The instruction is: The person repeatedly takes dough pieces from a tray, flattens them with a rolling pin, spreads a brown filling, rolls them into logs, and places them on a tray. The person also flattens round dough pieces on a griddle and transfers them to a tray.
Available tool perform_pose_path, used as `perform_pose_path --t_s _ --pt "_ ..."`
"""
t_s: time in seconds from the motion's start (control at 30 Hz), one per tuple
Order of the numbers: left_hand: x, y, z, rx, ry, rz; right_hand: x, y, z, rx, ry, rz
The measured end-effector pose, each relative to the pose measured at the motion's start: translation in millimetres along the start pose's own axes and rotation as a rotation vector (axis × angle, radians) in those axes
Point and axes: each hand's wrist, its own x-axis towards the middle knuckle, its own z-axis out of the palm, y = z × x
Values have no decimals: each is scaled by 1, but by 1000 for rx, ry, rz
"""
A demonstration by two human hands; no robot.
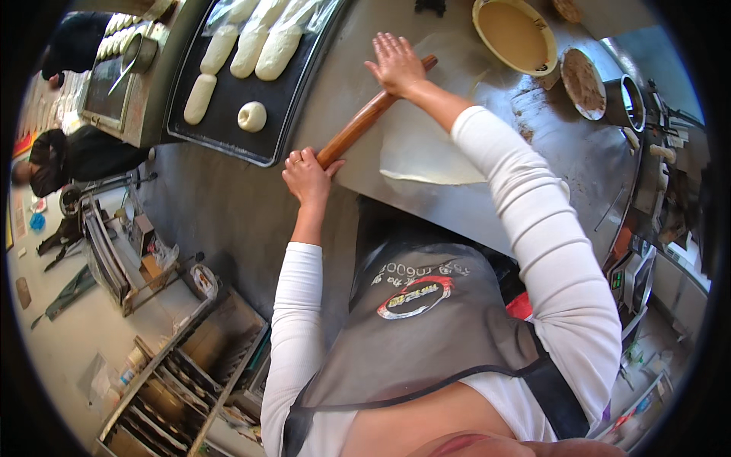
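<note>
A brown wooden rolling pin [361, 124] lies slantwise above the metal worktable. My left hand [309, 178] is closed around its nearer end, the thumb along one side. Across the pin near its far end rests my right hand [398, 65], palm down, with the fingers stretched out and the thumb apart. A thin, pale sheet of dough [431, 151] is spread on the table beneath and to the right of the pin. My right forearm covers part of the sheet.
Left of the table, a black baking tray [220, 136] holds several dough pieces [278, 54], some under plastic film. At the back right stand a yellow basin [478, 25] of tan liquid, a dish of brown powder [581, 83] and a metal pot [625, 103]. Another person [68, 160] stands far left.
</note>
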Motion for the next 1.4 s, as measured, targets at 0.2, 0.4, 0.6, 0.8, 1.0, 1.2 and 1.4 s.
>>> perform_pose_path --t_s 0.2,0.4,0.6,0.8,1.0,1.2,1.4 --pt "16 14 10 -88 -76 59 -17 80 -73 12 304 251" --pt "42 52 16 -7 -171 140 -60 184 -112 -16 -251 529" --pt "48 59 22 -49 -147 121 -144 120 -113 785 -83 -113" --pt "46 56 27 -44 -92 123 -179 -17 -31 248 -384 -521" --pt "45 56 28 -40 -59 154 -196 29 -18 181 -212 -292" --pt "46 56 30 -40 -55 167 -231 173 -90 95 -135 56" --pt "46 54 34 28 -99 161 -198 317 -83 -340 332 384"
